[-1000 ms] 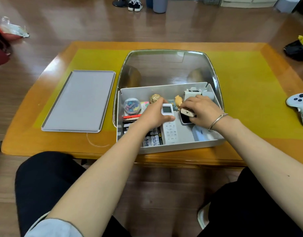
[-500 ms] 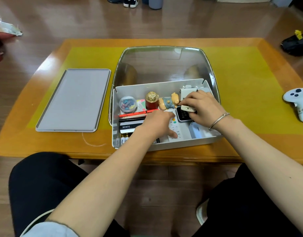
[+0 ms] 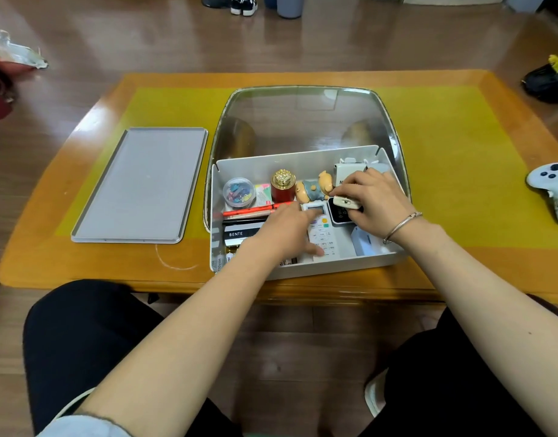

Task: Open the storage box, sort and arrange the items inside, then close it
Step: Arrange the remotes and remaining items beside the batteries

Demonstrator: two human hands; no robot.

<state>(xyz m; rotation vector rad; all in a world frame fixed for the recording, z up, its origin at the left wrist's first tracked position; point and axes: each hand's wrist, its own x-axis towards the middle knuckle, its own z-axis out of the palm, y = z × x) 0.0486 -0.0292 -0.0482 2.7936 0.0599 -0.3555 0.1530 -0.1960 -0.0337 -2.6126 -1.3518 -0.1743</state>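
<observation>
Yellow mat covers the table, where the storage box stands open near the front edge, its clear lid tipped back. Inside, the left hand presses flat fingers on the white remote. The right hand pinches a small cream gadget (loosely, I judge); it could drop onto the black device beneath.

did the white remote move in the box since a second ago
Yes. The white remote has slid toward the near wall of the storage box, uncovering the red jar; the left hand rests on it.
</observation>
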